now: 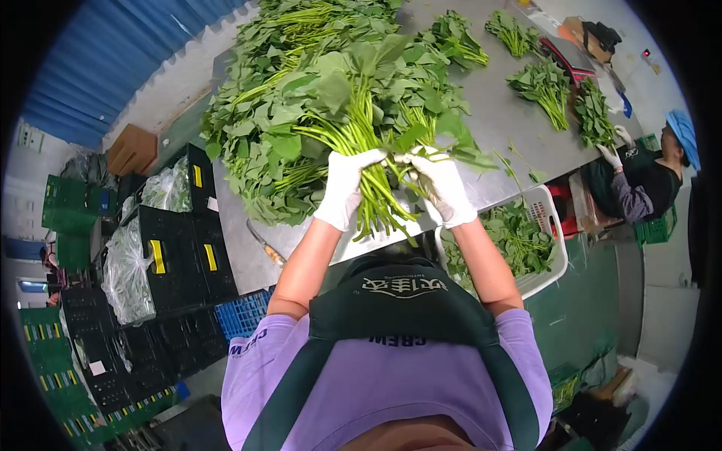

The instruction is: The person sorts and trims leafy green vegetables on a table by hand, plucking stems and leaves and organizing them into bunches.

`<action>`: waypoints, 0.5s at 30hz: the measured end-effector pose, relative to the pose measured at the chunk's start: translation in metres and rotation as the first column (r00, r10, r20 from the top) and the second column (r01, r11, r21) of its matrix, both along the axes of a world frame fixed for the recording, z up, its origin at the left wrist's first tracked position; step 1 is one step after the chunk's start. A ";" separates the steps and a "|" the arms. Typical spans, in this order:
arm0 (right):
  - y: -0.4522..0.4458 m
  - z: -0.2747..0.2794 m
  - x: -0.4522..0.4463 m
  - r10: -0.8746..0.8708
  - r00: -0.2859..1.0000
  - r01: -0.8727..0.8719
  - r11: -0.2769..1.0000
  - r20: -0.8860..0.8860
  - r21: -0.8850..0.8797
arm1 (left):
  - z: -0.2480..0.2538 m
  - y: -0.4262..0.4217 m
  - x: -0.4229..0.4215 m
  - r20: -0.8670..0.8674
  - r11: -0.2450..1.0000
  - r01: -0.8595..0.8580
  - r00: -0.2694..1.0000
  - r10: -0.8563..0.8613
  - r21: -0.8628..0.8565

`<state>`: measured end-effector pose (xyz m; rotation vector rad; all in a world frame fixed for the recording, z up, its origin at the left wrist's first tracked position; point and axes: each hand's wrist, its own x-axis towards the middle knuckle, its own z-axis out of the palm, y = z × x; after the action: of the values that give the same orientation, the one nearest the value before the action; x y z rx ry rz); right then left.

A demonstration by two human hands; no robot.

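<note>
Dark apron (402, 312), lower centre, is worn closest; above it, mid-frame, a stem bundle (363, 113) is gripped by the closed left hand (342, 188). Loose leafy stems are touched by the curled right hand (442, 189); whether they're pinched cannot be told. Leaves (515, 244) are held in a white basket (545, 279), right of centre, partly blocked by the right forearm (489, 263).

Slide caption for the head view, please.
White-gloved left hand holds a bunch of leafy stems at a metal table, right hand beside it.

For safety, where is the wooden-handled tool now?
In the head view, the tool lies on the metal table near its edge, left of the left forearm.
</note>
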<state>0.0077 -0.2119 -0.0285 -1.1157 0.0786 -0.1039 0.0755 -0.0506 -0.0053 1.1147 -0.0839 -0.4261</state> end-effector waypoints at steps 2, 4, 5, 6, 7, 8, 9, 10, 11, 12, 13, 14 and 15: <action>-0.005 0.005 -0.013 0.023 1.000 -0.022 0.999 -0.008 0.025 | -0.004 -0.002 0.003 -0.013 1.000 0.022 1.000 -0.022 0.008; -0.031 -0.018 -0.025 0.169 0.985 -0.161 0.967 -0.021 0.196 | -0.003 -0.001 0.008 0.037 0.984 0.014 0.999 -0.021 0.175; -0.041 -0.001 -0.041 0.170 0.984 -0.172 0.985 0.051 0.017 | -0.005 0.007 0.018 0.054 0.982 -0.013 0.999 0.003 0.189; -0.049 0.002 -0.058 0.132 0.991 -0.129 0.988 -0.021 0.086 | -0.003 0.014 0.028 0.063 0.983 -0.056 0.997 0.045 0.174; -0.065 -0.008 -0.070 0.202 0.979 -0.202 0.964 -0.016 -0.175 | 0.006 0.023 0.037 0.041 0.970 -0.136 0.991 0.131 0.202; -0.086 -0.026 -0.081 0.273 0.962 -0.259 0.867 -0.029 -0.425 | 0.007 0.041 0.051 0.061 0.980 -0.144 0.989 0.137 0.135; -0.113 -0.068 -0.095 0.288 0.936 -0.328 0.921 -0.202 -0.208 | 0.014 0.053 0.058 0.074 0.975 -0.187 0.981 0.179 0.119; -0.130 -0.102 -0.103 0.335 0.870 -0.349 0.937 -0.362 0.028 | 0.010 0.069 0.071 0.082 0.970 -0.196 0.979 0.186 0.143; -0.124 -0.089 -0.104 0.199 0.713 -0.674 0.459 -0.672 -0.579 | 0.011 0.081 0.075 0.082 0.972 -0.188 0.981 0.178 0.142; -0.118 -0.075 -0.104 -0.159 0.653 -0.733 -0.378 -0.740 -0.566 | 0.012 0.086 0.076 0.083 0.974 -0.178 0.982 0.168 0.140; -0.119 -0.113 -0.109 -0.382 0.778 -0.617 -0.614 -0.499 -0.492 | 0.015 0.085 0.071 0.095 0.971 -0.201 0.977 0.190 0.128; -0.135 -0.126 -0.094 -0.319 0.777 -0.629 -0.429 -0.543 -0.648 | 0.014 0.086 0.069 0.074 0.974 -0.173 0.984 0.163 0.149; -0.135 -0.130 -0.079 -0.283 0.876 -0.441 -0.149 -0.389 -0.885 | 0.015 0.084 0.065 0.063 0.977 -0.164 0.986 0.157 0.139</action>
<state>-0.0712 -0.3470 -0.1581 -2.8662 0.4531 0.3648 0.1402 0.0335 0.0095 1.2643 -0.0081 -0.2617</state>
